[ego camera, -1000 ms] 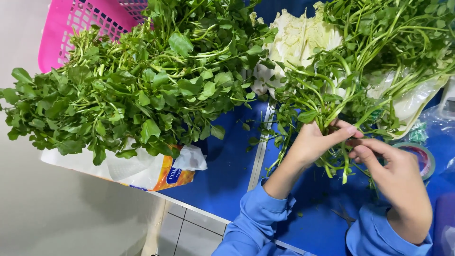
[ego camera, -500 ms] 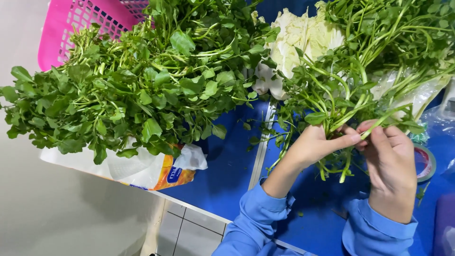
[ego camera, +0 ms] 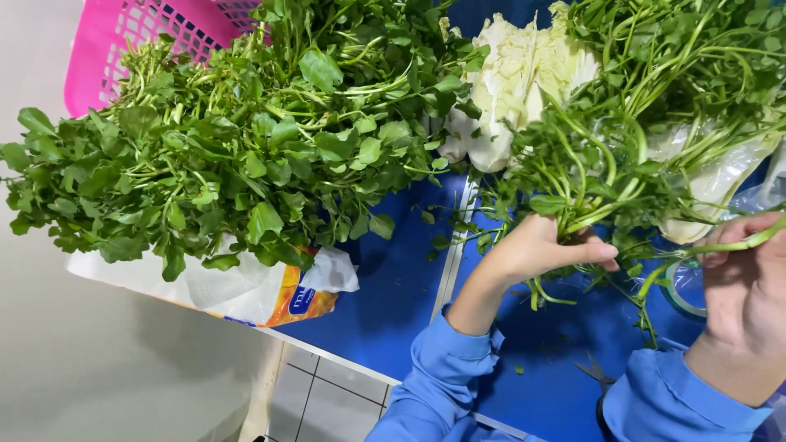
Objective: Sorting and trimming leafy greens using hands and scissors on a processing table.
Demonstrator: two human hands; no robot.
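a: green everywhere. the left hand [ego camera: 540, 250] is closed around a bunch of leafy stems [ego camera: 589, 176], thumb and fingers pressed together at the stalk ends, leaves fanning up and away from the fist.

b: and the right hand [ego camera: 741, 286]?

a: just beside the left, at the frame's edge. it's pinching a single green stem [ego camera: 720, 245] between thumb and fingers, and that stem runs out sideways past the fingertips. both wrists are in blue sleeves [ego camera: 442, 385].

b: what's around them?

a: above the left hand, a pale napa cabbage [ego camera: 516, 82] sits touching the bunch's leaves. well off to the left of that hand lies a big heap of loose greens [ego camera: 237, 147], piled over a white and orange plastic bag [ego camera: 246, 290], with a pink basket [ego camera: 123, 41] behind the heap.

b: under the hands?

a: blue table top [ego camera: 393, 270], with a few stray leaves on it. a pair of scissors [ego camera: 598, 376] lies between the two forearms, partly hidden. above the right hand there's clear plastic wrap [ego camera: 720, 176] among the stems, and a round clear ring [ego camera: 679, 290] peeks out just left of the right palm; i can't tell what it is.
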